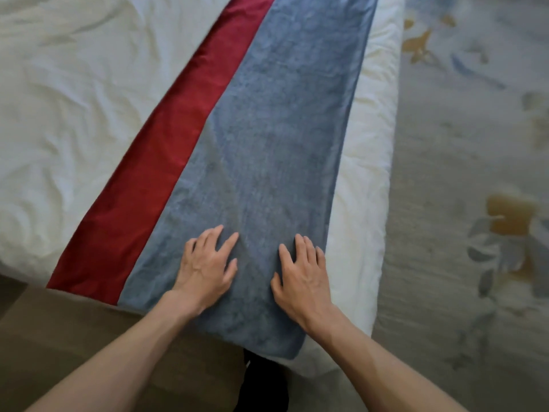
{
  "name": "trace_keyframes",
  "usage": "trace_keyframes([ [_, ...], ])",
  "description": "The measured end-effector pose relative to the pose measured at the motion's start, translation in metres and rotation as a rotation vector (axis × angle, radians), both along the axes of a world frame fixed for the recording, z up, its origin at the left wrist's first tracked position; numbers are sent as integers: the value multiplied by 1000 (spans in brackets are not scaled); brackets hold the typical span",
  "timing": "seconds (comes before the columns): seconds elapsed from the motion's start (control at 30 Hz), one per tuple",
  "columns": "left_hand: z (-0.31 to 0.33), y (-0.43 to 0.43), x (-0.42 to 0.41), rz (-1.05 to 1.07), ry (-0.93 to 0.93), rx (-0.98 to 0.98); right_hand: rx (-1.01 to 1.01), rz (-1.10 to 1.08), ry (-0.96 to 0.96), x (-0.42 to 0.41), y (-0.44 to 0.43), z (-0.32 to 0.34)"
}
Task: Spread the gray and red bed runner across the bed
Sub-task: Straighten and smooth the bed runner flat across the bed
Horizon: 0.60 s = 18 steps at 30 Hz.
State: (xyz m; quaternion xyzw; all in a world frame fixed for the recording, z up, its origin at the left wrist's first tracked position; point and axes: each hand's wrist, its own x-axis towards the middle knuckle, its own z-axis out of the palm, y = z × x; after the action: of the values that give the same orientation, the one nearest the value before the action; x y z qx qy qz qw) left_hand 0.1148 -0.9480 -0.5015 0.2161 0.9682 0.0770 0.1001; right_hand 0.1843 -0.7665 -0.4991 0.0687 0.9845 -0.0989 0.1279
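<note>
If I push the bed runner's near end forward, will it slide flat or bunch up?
Likely bunches: the bed runner drapes limply over the edge of the bed, so it looks floppy. Its plush gray face probably drags with the left hand and right hand resting on it.

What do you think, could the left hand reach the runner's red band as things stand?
Probably yes: the left hand lies flat on the gray part, nothing between it and the red band.
</note>
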Motion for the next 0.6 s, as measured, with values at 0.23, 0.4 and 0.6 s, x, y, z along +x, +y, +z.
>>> trace_keyframes([
  [0.23,0,-39,7,-76,11,-59,4,-44,-23,40,-26,8],
  [0.4,0,-76,19,-59,-56,-114,-32,-162,-81,71,-44,11],
  [0.6,0,-124,3,-54,-62,-147,-66,-406,-128,75,-75,5],
])
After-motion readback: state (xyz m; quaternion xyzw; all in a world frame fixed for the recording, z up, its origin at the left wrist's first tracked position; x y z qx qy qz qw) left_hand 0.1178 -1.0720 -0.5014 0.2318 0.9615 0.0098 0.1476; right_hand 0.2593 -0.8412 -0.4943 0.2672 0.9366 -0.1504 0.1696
